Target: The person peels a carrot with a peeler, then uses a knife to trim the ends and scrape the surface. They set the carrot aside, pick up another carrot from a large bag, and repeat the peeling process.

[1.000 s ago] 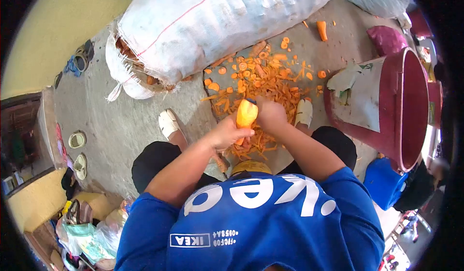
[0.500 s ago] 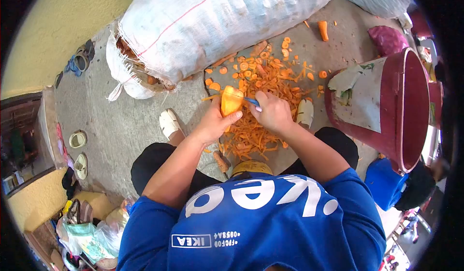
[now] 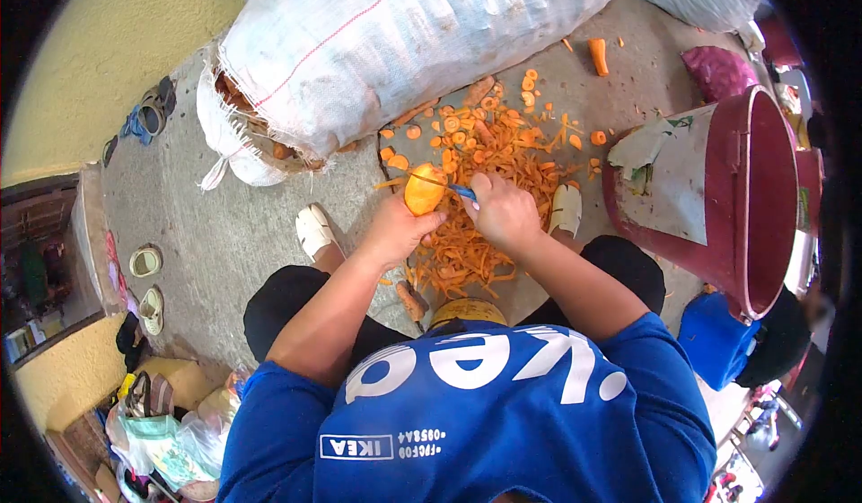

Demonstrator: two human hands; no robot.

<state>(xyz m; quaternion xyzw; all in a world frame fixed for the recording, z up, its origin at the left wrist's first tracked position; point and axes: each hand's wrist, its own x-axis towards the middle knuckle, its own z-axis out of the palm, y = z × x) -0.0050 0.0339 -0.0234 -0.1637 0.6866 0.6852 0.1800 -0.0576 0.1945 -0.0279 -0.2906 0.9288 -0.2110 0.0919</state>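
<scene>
A thick peeled orange carrot (image 3: 424,191) is gripped in my left hand (image 3: 393,231), its wide end pointing away from me. My right hand (image 3: 505,212) is closed around the blue handle of a knife (image 3: 461,191), whose thin blade lies across the upper part of the carrot. Beneath both hands, orange peelings (image 3: 462,256) are heaped on the concrete floor between my feet. Round carrot slices (image 3: 398,161) lie at the far side of the heap. An unpeeled carrot (image 3: 410,300) rests close to my seat, left of the peelings.
A large white woven sack (image 3: 404,45) lies beyond the peelings. A red tub (image 3: 772,207) lies on its side at the right, near a blue container (image 3: 712,341). One carrot piece (image 3: 598,56) is on the far floor. Slippers (image 3: 151,310) and plastic bags (image 3: 171,440) are at the left.
The carrot in my left hand has tilted and turned slightly. My right hand has shifted a little toward me and left, and the knife blade now crosses the carrot.
</scene>
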